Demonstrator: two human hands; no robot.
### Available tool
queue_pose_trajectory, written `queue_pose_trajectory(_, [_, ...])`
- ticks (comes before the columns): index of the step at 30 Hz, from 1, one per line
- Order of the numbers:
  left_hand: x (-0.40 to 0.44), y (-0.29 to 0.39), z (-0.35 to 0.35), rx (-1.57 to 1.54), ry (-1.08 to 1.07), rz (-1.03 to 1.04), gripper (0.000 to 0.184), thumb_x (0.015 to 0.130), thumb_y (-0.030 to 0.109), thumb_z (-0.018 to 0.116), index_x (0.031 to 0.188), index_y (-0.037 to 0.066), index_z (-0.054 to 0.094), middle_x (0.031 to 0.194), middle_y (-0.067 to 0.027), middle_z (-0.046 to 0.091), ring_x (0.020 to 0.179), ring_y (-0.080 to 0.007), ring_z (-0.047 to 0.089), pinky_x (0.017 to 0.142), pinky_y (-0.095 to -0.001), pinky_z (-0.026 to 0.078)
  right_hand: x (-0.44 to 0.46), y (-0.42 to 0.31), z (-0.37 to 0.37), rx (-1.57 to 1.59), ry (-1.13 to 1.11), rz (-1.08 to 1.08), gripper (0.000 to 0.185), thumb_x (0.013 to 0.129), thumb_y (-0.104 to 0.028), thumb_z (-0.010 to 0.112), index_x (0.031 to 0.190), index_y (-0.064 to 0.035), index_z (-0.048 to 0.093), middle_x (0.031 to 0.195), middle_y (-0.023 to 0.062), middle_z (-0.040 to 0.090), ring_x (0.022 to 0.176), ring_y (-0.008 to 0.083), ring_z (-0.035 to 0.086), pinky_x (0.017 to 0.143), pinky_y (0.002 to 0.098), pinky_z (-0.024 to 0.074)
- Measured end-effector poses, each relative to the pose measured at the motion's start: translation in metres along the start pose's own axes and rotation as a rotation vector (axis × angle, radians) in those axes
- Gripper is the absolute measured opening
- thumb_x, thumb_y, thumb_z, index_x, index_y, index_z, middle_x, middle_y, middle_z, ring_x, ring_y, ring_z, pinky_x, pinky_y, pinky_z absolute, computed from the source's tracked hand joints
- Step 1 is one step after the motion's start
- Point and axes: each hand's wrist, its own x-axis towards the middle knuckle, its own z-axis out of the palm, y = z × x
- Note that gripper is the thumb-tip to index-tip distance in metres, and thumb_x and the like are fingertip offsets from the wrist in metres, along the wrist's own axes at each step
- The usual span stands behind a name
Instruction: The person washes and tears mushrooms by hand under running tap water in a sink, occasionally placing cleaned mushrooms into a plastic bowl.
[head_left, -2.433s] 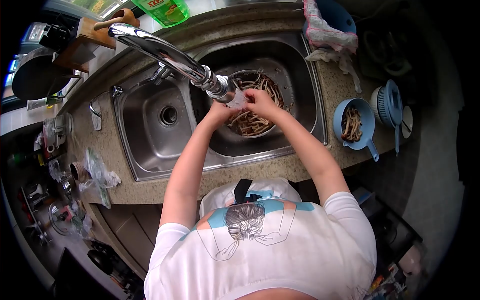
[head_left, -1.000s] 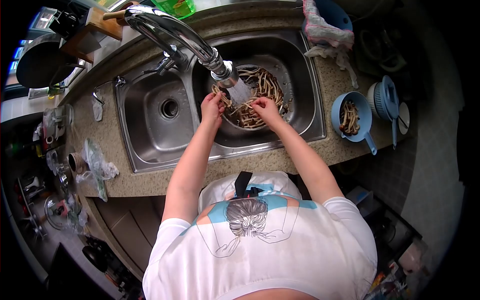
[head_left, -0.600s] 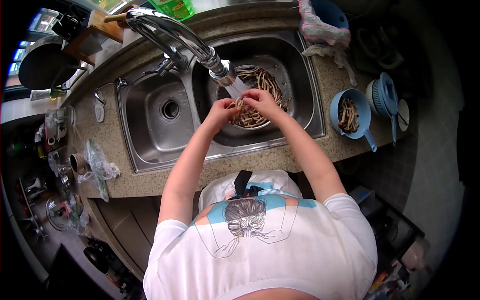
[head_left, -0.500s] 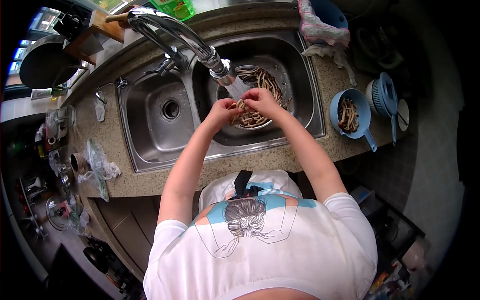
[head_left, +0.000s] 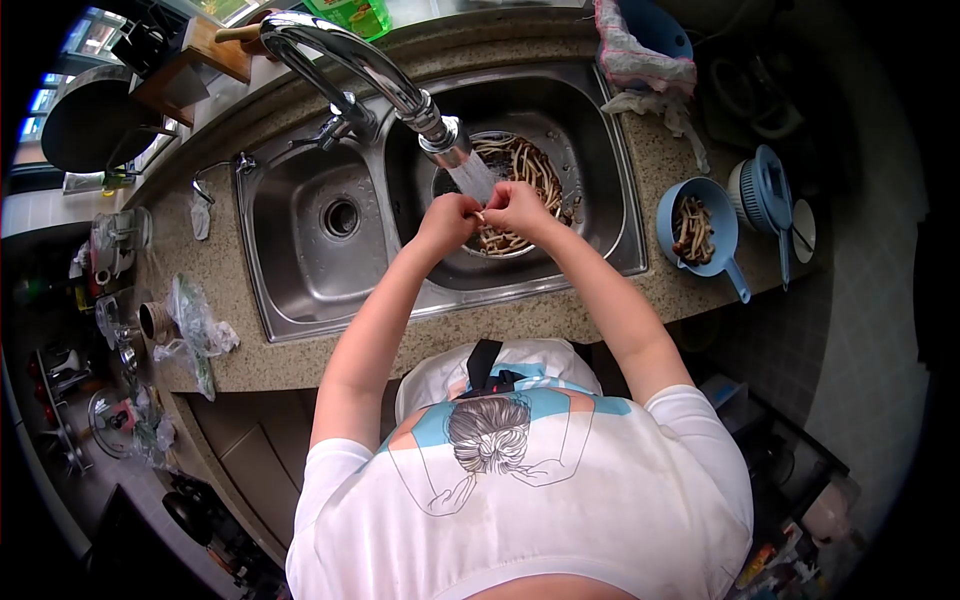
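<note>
Water pours from the chrome faucet [head_left: 447, 142] into a round metal bowl in the right sink basin [head_left: 605, 200]. Long-stemmed brown mushrooms [head_left: 535, 170] fill much of that bowl. Over its near left part, my left hand [head_left: 448, 220] is closed on mushrooms, mostly hidden by the fingers. My right hand [head_left: 520, 211] meets it fingertip to fingertip, pinching the pale end of a mushroom between the two hands. On the counter at the right, a blue handled strainer [head_left: 730, 245] holds more mushrooms.
Left of the bowl is the second sink basin [head_left: 300, 265] with its drain. Plastic bags [head_left: 190, 330] lie on the left counter. A blue lidded container [head_left: 768, 195] stands beyond the strainer. A cloth [head_left: 640, 60] hangs over a blue basin at the back right.
Since one second ago, my hands have come together under the faucet. Over the last half second, my fingers have closed further around the mushroom. The view has shifted slightly.
</note>
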Motion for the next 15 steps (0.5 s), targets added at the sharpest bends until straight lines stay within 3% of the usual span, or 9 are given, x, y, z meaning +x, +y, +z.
queue_pose_trajectory(4, [-0.001, 0.001, 0.003, -0.011, 0.045, 0.037, 0.014, 0.07, 0.007, 0.061, 0.082, 0.001, 0.065, 0.063, -0.0122, 0.059, 0.058, -0.0147, 0.055, 0.057, -0.0292, 0.044, -0.001, 0.004, 0.005, -0.025, 0.061, -0.076, 0.015, 0.07, -0.002, 0.064, 0.063, -0.0037, 0.05, 0.06, 0.0018, 0.055, 0.05, 0.0078, 0.052, 0.046, 0.022, 0.0429])
queue_pose_trajectory(5, [-0.003, 0.003, 0.004, -0.01, 0.043, 0.037, 0.014, 0.07, 0.007, 0.061, 0.082, 0.001, 0.065, 0.063, -0.0122, 0.059, 0.058, -0.0147, 0.055, 0.057, -0.0292, 0.044, -0.001, 0.004, 0.006, 0.117, 0.094, -0.033, 0.016, 0.07, -0.002, 0.063, 0.062, -0.005, 0.049, 0.059, 0.0013, 0.055, 0.05, 0.0075, 0.051, 0.045, 0.0217, 0.0423])
queue_pose_trajectory(7, [-0.005, 0.008, 0.007, -0.065, 0.101, -0.026, 0.013, 0.072, 0.009, 0.059, 0.081, 0.003, 0.066, 0.072, -0.0154, 0.063, 0.068, -0.03, 0.062, 0.061, -0.0343, 0.047, -0.003, 0.004, 0.008, 0.262, 0.132, 0.01, 0.018, 0.071, -0.003, 0.062, 0.061, -0.0063, 0.048, 0.058, 0.0009, 0.054, 0.049, 0.0072, 0.05, 0.045, 0.0215, 0.0418])
queue_pose_trajectory(12, [-0.011, 0.009, 0.022, 0.087, 0.321, 0.087, 0.014, 0.071, 0.007, 0.057, 0.081, 0.006, 0.066, 0.077, -0.0126, 0.063, 0.072, -0.0313, 0.061, 0.063, -0.0372, 0.047, -0.001, 0.018, 0.019, 0.854, 0.209, 0.237, 0.015, 0.075, -0.002, 0.058, 0.066, -0.0076, 0.048, 0.062, 0.0046, 0.057, 0.049, 0.0115, 0.052, 0.044, 0.0226, 0.0405])
queue_pose_trajectory(15, [-0.01, 0.01, 0.021, 0.203, 0.385, 0.162, 0.015, 0.07, 0.006, 0.054, 0.081, 0.007, 0.064, 0.08, -0.0122, 0.062, 0.076, -0.0314, 0.06, 0.065, -0.0396, 0.047, -0.002, 0.021, 0.02, 0.998, 0.156, 0.26, 0.012, 0.075, -0.002, 0.059, 0.07, -0.0068, 0.049, 0.064, 0.0053, 0.057, 0.049, 0.0123, 0.053, 0.046, 0.022, 0.0425])
